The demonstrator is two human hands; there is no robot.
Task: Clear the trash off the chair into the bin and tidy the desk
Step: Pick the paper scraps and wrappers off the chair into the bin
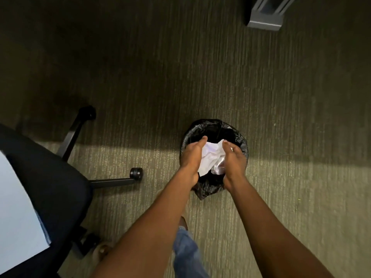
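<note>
Both hands reach down over the bin [240, 135], which stands on the carpet [200, 77] and is lined with a black bag. The left hand [191, 157] and the right hand [233, 160] face each other, palms inward, with a wad of crumpled white paper [209, 157] and a bit of clear plastic pressed between them. The fingers of each hand curl around the sides of the wad, so both are grasping it. The wad sits directly above the bin's opening, between the two palms, with its lower edge hanging down past the wrists.

Well off to the left of the left hand is the chair [50, 177], its dark seat carrying a sheet of white paper [16, 217]. Far beyond the right hand, a grey furniture base [265, 19] stands on the carpet.
</note>
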